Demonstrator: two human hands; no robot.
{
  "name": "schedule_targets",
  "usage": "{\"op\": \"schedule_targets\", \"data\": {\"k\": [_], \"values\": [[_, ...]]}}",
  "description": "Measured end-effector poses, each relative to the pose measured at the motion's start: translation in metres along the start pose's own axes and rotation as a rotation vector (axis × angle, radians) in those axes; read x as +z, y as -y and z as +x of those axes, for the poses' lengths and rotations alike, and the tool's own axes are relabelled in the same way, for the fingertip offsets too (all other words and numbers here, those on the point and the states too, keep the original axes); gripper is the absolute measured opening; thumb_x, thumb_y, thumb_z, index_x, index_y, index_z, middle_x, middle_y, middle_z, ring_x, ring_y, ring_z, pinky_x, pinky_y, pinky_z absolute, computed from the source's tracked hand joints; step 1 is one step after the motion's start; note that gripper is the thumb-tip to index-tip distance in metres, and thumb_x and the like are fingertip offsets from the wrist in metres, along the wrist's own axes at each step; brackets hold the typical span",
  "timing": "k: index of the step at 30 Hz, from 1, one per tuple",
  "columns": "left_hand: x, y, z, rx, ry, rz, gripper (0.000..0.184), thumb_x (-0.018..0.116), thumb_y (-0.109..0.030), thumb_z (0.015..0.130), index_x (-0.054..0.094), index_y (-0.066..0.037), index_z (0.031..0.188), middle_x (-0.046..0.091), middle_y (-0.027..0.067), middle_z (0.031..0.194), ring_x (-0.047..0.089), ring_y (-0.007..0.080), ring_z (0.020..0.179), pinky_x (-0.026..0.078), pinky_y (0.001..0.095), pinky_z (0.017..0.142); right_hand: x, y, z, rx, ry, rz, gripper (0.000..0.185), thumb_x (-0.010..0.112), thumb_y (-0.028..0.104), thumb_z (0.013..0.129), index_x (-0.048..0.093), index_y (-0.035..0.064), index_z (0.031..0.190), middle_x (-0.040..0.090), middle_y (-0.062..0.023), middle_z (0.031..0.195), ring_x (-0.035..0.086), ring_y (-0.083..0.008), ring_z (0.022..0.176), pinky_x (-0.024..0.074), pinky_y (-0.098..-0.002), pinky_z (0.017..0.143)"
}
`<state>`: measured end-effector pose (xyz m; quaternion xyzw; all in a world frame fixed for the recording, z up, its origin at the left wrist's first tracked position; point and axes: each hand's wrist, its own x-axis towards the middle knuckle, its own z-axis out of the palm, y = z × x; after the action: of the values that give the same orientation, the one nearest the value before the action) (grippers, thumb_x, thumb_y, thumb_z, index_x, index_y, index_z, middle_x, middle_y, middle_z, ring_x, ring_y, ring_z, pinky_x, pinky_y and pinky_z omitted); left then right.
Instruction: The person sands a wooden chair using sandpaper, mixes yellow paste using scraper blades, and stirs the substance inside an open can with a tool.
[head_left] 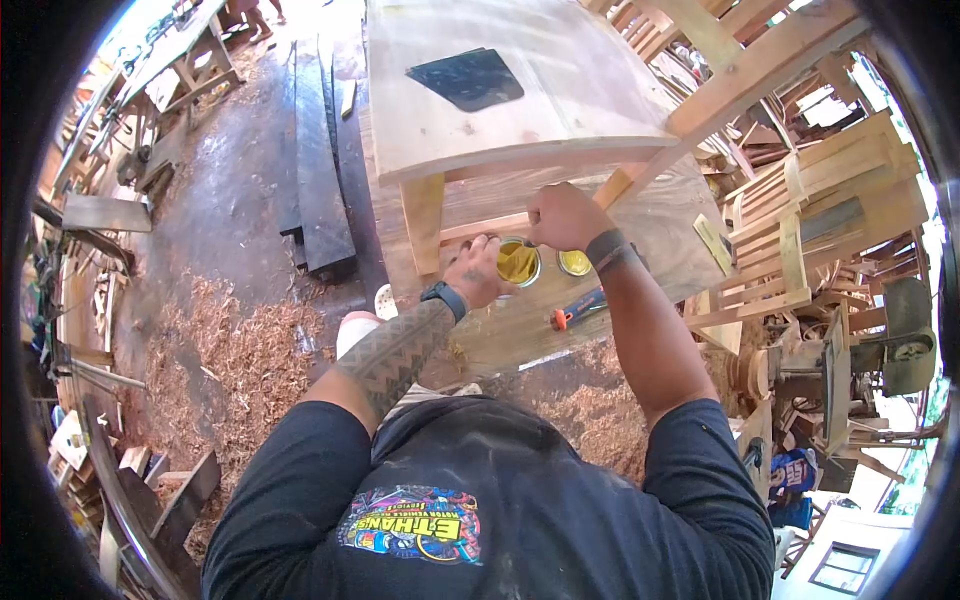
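Observation:
My left hand (pixel 475 272) is wrapped around the left side of a small open can (pixel 519 264) of yellow paste, steadying it on the wooden board. Just above the can's right rim, my right hand (pixel 568 217) is closed in a fist. Whatever it grips, if anything, is hidden by the fingers. To the right of the can lies a round lid (pixel 575 262) smeared with the same yellow. Nearer to me on the board is a tool with an orange and dark blue handle (pixel 580 309).
Beyond my hands stands a pale wooden piece of furniture (pixel 520 130) with a dark sheet (pixel 466 79) on top. Slatted wooden furniture (pixel 770 240) crowds the right. Dark planks (pixel 318 190) lie at left, and wood shavings (pixel 240 370) cover the floor.

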<state>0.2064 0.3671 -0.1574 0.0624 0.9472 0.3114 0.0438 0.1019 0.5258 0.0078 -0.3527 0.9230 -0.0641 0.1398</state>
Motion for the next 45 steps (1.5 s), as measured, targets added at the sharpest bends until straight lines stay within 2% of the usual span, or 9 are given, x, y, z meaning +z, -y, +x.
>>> {"op": "schedule_targets", "data": {"k": [4, 5, 12, 19, 27, 34, 40, 44, 45], "values": [[-0.003, -0.001, 0.000, -0.011, 0.032, -0.009, 0.106, 0.089, -0.055, 0.074, 0.041, -0.001, 0.152, 0.046, 0.0258, 0.149, 0.047, 0.0490, 0.136, 0.044, 0.0526, 0.114, 0.059, 0.004, 0.001, -0.080, -0.098, -0.011, 0.029, 0.073, 0.026, 0.071, 0.076, 0.0055, 0.091, 0.074, -0.0202, 0.095, 0.071, -0.0397, 0.097, 0.0559, -0.0497, 0.088], [-0.006, -0.002, 0.000, -0.008, 0.044, -0.017, 0.107, 0.088, -0.055, 0.074, 0.041, 0.000, 0.152, 0.045, 0.0262, 0.149, 0.047, 0.0489, 0.137, 0.043, 0.0525, 0.114, 0.083, -0.011, 0.009, -0.144, -0.101, -0.001, 0.023, 0.072, 0.029, 0.073, 0.073, 0.0075, 0.083, 0.071, -0.0201, 0.085, 0.069, -0.0399, 0.086, 0.0542, -0.0512, 0.079], [0.002, 0.004, 0.001, -0.022, 0.032, -0.033, 0.106, 0.087, -0.057, 0.074, 0.041, -0.002, 0.153, 0.042, 0.0274, 0.154, 0.043, 0.0485, 0.141, 0.040, 0.0522, 0.119, -0.008, -0.010, -0.009, -0.142, -0.185, -0.004, 0.024, 0.074, 0.030, 0.073, 0.066, 0.0073, 0.071, 0.068, -0.0150, 0.078, 0.067, -0.0385, 0.081, 0.0525, -0.0502, 0.074], [-0.002, 0.003, 0.002, -0.007, 0.045, -0.012, 0.105, 0.086, -0.055, 0.075, 0.041, -0.002, 0.153, 0.045, 0.0266, 0.151, 0.044, 0.0481, 0.140, 0.039, 0.0526, 0.118, 0.030, 0.013, 0.009, -0.233, -0.230, -0.166, 0.024, 0.069, 0.025, 0.071, 0.073, 0.0057, 0.085, 0.072, -0.0168, 0.089, 0.070, -0.0394, 0.090, 0.0570, -0.0512, 0.084], [-0.002, 0.004, -0.001, 0.008, 0.031, -0.022, 0.105, 0.087, -0.056, 0.075, 0.041, -0.002, 0.153, 0.046, 0.0253, 0.148, 0.047, 0.0479, 0.137, 0.042, 0.0522, 0.116, -0.008, 0.025, 0.014, -0.169, -0.135, -0.132, 0.022, 0.070, 0.023, 0.071, 0.073, 0.0054, 0.083, 0.073, -0.0186, 0.093, 0.071, -0.0398, 0.096, 0.0570, -0.0507, 0.087], [-0.010, -0.002, 0.000, -0.043, 0.106, -0.028, 0.105, 0.087, -0.056, 0.075, 0.040, -0.002, 0.152, 0.044, 0.0224, 0.152, 0.046, 0.0479, 0.138, 0.042, 0.0519, 0.117, 0.101, -0.003, 0.011, -0.146, -0.088, 0.084, 0.021, 0.072, 0.023, 0.071, 0.069, 0.0047, 0.081, 0.071, -0.0188, 0.086, 0.068, -0.0405, 0.082, 0.0533, -0.0514, 0.078], [0.002, 0.005, -0.002, -0.028, 0.043, -0.039, 0.104, 0.087, -0.057, 0.075, 0.041, -0.004, 0.152, 0.042, 0.0243, 0.153, 0.045, 0.0479, 0.139, 0.042, 0.0513, 0.116, 0.030, 0.001, 0.004, -0.033, -0.074, 0.040, 0.027, 0.072, 0.032, 0.074, 0.070, 0.0051, 0.078, 0.071, -0.0183, 0.084, 0.070, -0.0375, 0.085, 0.0538, -0.0494, 0.077], [-0.004, -0.004, 0.001, -0.061, 0.058, 0.002, 0.103, 0.089, -0.051, 0.076, 0.040, -0.003, 0.153, 0.043, 0.0213, 0.153, 0.046, 0.0443, 0.139, 0.044, 0.0524, 0.114, 0.091, -0.010, 0.006, -0.126, -0.323, 0.004, 0.025, 0.073, 0.031, 0.073, 0.070, 0.0063, 0.077, 0.069, -0.0196, 0.079, 0.069, -0.0395, 0.078, 0.0541, -0.0483, 0.070], [-0.006, -0.005, 0.002, -0.050, 0.083, -0.014, 0.103, 0.088, -0.053, 0.076, 0.041, -0.002, 0.152, 0.044, 0.0228, 0.153, 0.046, 0.0456, 0.139, 0.043, 0.0523, 0.115, 0.093, -0.011, 0.003, -0.115, -0.256, 0.034, 0.025, 0.073, 0.030, 0.073, 0.069, 0.0064, 0.076, 0.069, -0.0197, 0.079, 0.068, -0.0396, 0.077, 0.0538, -0.0483, 0.070]]}}
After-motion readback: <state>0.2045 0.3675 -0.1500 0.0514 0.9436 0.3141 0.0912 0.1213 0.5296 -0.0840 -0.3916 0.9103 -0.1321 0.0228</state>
